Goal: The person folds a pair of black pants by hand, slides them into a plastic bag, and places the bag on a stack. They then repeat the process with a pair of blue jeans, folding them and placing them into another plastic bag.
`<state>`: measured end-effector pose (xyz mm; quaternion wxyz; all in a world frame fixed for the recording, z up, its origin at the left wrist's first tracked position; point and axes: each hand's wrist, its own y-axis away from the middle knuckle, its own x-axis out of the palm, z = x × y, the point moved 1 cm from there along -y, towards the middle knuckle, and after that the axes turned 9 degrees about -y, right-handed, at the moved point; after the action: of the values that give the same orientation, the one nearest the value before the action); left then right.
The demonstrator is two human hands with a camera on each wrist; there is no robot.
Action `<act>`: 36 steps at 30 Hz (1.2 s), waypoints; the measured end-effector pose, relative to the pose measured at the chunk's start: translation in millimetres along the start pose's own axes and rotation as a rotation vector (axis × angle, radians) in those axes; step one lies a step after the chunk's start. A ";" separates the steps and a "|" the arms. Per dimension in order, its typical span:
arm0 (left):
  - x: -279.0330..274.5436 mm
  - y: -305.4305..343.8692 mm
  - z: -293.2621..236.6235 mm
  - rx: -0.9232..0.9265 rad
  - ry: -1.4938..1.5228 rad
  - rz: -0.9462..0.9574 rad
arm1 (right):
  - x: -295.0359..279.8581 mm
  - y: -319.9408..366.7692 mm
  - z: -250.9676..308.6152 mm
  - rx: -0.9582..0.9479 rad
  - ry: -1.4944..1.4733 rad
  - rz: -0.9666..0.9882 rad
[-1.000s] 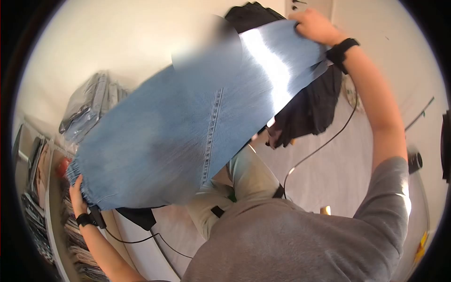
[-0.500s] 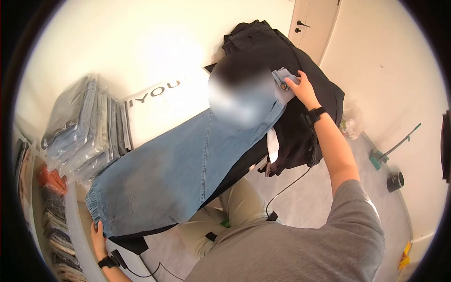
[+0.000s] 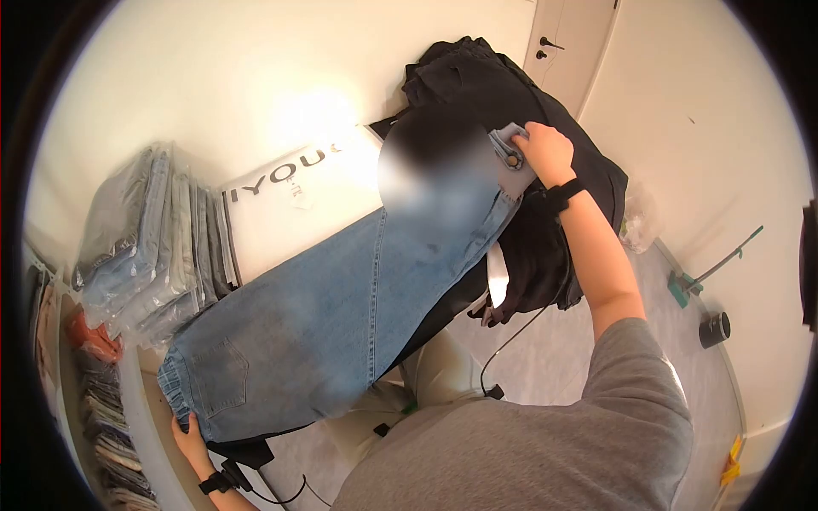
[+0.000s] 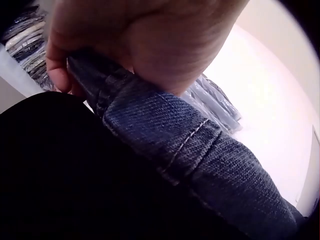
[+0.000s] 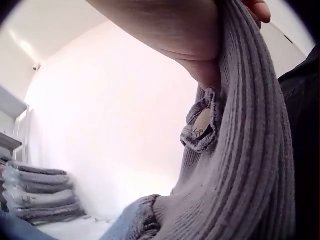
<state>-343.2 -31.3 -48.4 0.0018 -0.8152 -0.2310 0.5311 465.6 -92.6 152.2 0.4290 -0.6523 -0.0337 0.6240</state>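
Observation:
Blue denim trousers (image 3: 298, 315) stretch diagonally across the head view, with a back pocket and a gathered waistband (image 3: 173, 387) at the lower left. My left hand (image 3: 192, 443) grips the waistband's near corner; in the left wrist view its fingers (image 4: 60, 75) curl round the stitched denim edge (image 4: 155, 125). At the other end my right hand (image 3: 548, 153) pinches the ribbed grey cuff (image 5: 245, 125). A denim tab with a round button (image 5: 201, 124) sits on that cuff. A blurred disc hides part of the leg near the cuff.
Plastic-wrapped folded garments (image 3: 145, 247) are stacked at the left, beside a white printed sheet (image 3: 298, 192). Black clothing (image 3: 588, 162) lies heaped beyond the cuff. Shelves of packed garments (image 3: 115, 434) stand lower left. A cable (image 3: 511, 353) hangs from my right wrist.
The trousers were lifted and tilted, the right hand high; they have come down flat. My right hand moved down and left, then the view settled, with both hands keeping their grip.

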 end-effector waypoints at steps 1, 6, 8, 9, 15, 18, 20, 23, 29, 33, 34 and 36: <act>-0.4 0.1 0.3 0.000 -0.002 0.002 | -3.5 -3.0 0.5 0.000 0.000 0.002; 2.1 -5.9 10.2 0.023 -0.015 0.046 | 5.6 -17.4 -23.0 -0.045 -0.046 0.066; 6.8 -11.2 19.4 0.030 0.004 0.045 | 22.4 -17.9 -40.5 -0.211 -0.143 0.141; 8.9 -10.7 22.2 0.032 0.021 0.041 | 35.9 -20.0 -49.7 -0.315 -0.401 0.133; -0.2 -2.1 7.0 0.015 0.063 0.057 | 35.7 -38.2 -34.9 -0.428 -0.486 0.078; -5.4 -0.9 2.5 0.020 0.106 0.118 | 40.5 -38.4 -25.2 -0.081 -0.547 0.125; -6.6 1.8 -3.2 -0.002 0.086 0.121 | 71.0 -44.2 -41.3 0.051 -0.400 0.163; -14.5 9.5 -21.1 -0.036 0.020 0.091 | 86.6 -43.5 -35.0 0.186 -0.150 0.228; -22.9 14.8 -37.8 -0.067 0.004 0.050 | 49.5 -61.5 -19.2 -0.056 -0.154 0.191; -20.8 10.2 -33.3 0.051 -0.076 -0.034 | 31.7 -107.7 -47.2 -0.085 -0.261 0.127; -20.2 10.2 -33.2 0.037 -0.050 -0.020 | 38.5 -113.6 -56.9 -0.120 -0.260 0.121; -21.5 14.3 -35.6 0.019 -0.047 -0.009 | 63.8 -111.0 -76.2 -0.114 -0.223 0.193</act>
<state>-314.1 -43.6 -17.8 0.0066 -0.8013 -0.2298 0.5524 598.4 -25.2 157.7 0.3230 -0.6023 -0.0536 0.7280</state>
